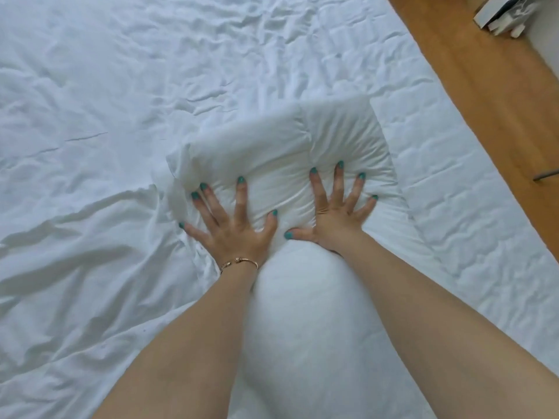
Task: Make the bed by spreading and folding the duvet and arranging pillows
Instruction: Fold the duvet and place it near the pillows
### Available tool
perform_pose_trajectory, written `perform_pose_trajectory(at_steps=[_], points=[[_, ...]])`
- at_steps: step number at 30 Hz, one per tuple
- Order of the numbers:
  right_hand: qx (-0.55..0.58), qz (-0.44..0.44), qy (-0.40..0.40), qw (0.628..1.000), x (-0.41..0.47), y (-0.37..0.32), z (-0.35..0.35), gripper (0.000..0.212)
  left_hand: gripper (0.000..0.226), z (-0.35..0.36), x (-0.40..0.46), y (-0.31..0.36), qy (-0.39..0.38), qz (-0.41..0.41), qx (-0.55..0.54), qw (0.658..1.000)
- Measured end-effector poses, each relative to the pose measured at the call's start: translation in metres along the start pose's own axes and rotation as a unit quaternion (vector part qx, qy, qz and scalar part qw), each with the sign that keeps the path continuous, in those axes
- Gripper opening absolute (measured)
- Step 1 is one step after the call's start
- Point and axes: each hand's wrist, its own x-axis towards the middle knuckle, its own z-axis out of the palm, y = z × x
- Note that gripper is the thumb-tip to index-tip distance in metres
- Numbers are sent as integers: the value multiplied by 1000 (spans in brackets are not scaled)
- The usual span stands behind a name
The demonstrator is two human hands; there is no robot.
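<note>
Both hands flat on a white pillow [281,164], fingers spread wide, palms down — pressing, not gripping anything. Left hand [233,225] sits on the pillow's left part, near its crumpled left end; little finger reaches off toward the bunched fabric beside it. A thin gold bracelet [240,263] circles the left wrist. Right hand [335,216] is on the pillow's right part, fingertips dug in enough that creases fan out from them. Nails on both are painted teal.

The pillow lies on the bed approx. mid-frame, far end toward the top of the view, with a seam or fold running down it just right of centre. Its near part bulges up between the two forearms, smooth and rounded, and runs down to the bottom edge of the frame.

Under and around it — a white duvet [90,116], heavily wrinkled, covering most of the view. Left of the pillow a looser layer of white fabric makes a raised fold w/ deep creases; can't tell if it is duvet or sheet.

Right of the bed, a strip of wooden floor [484,86] runs diagonally. At the top right corner sits some white stuff [502,16] on the floor, too blurred to identify.
</note>
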Motion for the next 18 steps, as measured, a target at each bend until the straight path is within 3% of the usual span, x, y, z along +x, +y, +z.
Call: perform_pose_trajectory(at_steps=[5, 13, 18], points=[[22, -30, 45, 998, 15, 10, 16, 128, 85, 23, 12, 8, 21, -10, 20, 1000], [23, -70, 302, 951, 20, 13, 46, 105, 81, 27, 16, 11, 47, -28, 37, 998], [19, -86, 350, 932, 21, 15, 54, 100, 79, 23, 17, 10, 69, -19, 63, 995]])
